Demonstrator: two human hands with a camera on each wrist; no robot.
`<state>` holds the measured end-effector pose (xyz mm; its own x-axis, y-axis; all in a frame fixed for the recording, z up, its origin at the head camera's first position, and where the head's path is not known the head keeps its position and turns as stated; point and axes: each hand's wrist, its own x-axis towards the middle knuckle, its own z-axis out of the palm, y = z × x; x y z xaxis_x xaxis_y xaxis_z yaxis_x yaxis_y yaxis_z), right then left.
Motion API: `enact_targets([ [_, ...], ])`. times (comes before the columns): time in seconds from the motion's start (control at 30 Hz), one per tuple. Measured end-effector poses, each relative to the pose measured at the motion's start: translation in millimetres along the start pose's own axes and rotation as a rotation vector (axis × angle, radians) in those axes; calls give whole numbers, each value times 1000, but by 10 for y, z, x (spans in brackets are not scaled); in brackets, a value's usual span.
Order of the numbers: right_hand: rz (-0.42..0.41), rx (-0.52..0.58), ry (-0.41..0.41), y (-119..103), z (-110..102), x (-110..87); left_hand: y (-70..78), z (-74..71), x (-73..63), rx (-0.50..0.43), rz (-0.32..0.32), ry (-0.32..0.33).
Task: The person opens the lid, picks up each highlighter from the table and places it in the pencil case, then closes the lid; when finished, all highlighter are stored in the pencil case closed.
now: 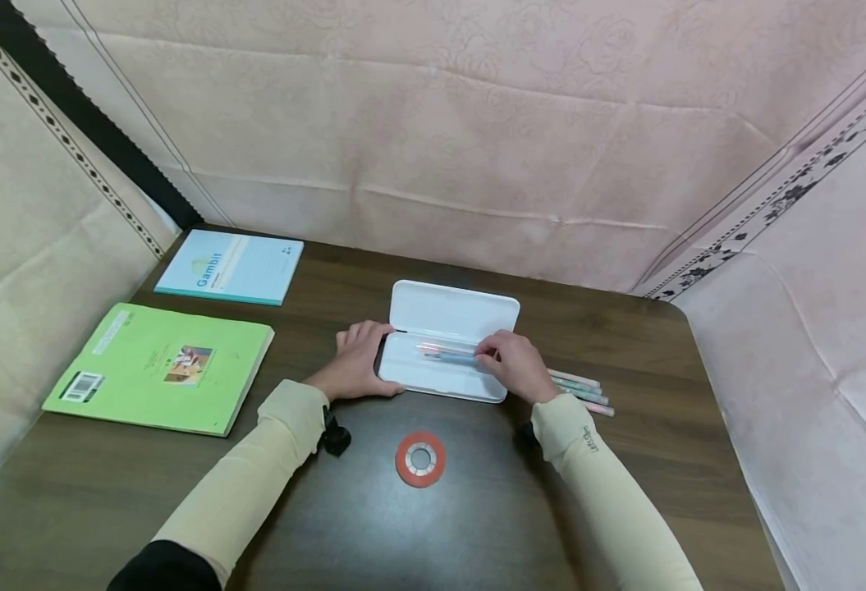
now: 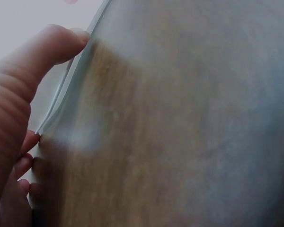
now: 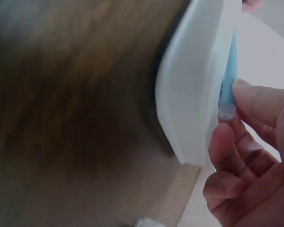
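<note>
Left hand holds the left end of the open white rectangular hinged case, thumb on front rim, fingers bent. Slim light-blue pen is in the case, right end pinched by right hand, thumb to fingers. Probably light, stiff, smooth, apt to roll; grip mid-barrel. Slim pastel pens lie further right.

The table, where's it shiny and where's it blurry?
Head view: pale glare on the table below the orange tape roll; left wrist view: blurry table with a bluish sheen; right wrist view: blurry, with dark shadow beside the white case.
</note>
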<state>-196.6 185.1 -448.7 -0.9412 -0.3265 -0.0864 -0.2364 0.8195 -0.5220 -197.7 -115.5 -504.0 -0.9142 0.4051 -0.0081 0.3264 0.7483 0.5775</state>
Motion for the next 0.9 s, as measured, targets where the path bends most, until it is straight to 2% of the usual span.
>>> enact_targets([
  [0.23, 54, 20, 0, -32, 42, 6, 20, -10, -1, 0, 2, 0],
  [0.53, 30, 17, 32, 41, 6, -20, 36, -31, -17, 4, -10, -13],
  [0.73, 33, 15, 87, 154, -148, -116, 40, -27, -15, 6, -7, -17],
  [0.9, 45, 22, 137, 359, -355, -262, 45, -32, -17, 3, -11, -16],
])
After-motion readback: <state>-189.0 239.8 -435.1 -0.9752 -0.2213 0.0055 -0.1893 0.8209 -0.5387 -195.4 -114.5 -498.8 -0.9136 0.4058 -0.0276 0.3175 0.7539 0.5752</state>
